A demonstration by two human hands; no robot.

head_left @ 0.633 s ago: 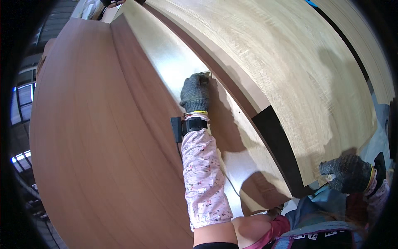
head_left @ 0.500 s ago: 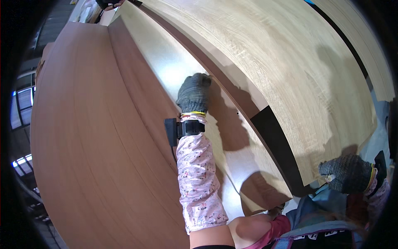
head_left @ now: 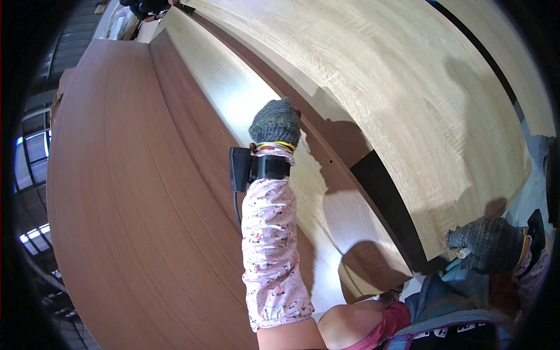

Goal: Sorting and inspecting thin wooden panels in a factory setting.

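A long, narrow wooden board [head_left: 326, 201] with a pale, shiny face and a brown edge runs diagonally through the middle. My left hand [head_left: 275, 121], in a grey knit glove, is closed at this board's right edge; its fingertips are hidden behind the back of the hand. At the lower right my right hand [head_left: 487, 245], gloved alike, is closed beside the near corner of a large light wood-grain panel [head_left: 402, 87]. A small whitish bit [head_left: 464, 253] shows at its fingers, too small to name.
Large reddish-brown panels [head_left: 128, 192] fill the left side. A black strip [head_left: 388, 186] lies between the narrow board and the light panel. More light panels [head_left: 507, 46] are stacked at the far right. Another person's hand and dark sleeve [head_left: 149, 9] show at the board's far end.
My left hand has moved slightly farther away, and the narrow board has tilted, showing more of its brown edge. My right hand has barely moved. The other person's arms show more.
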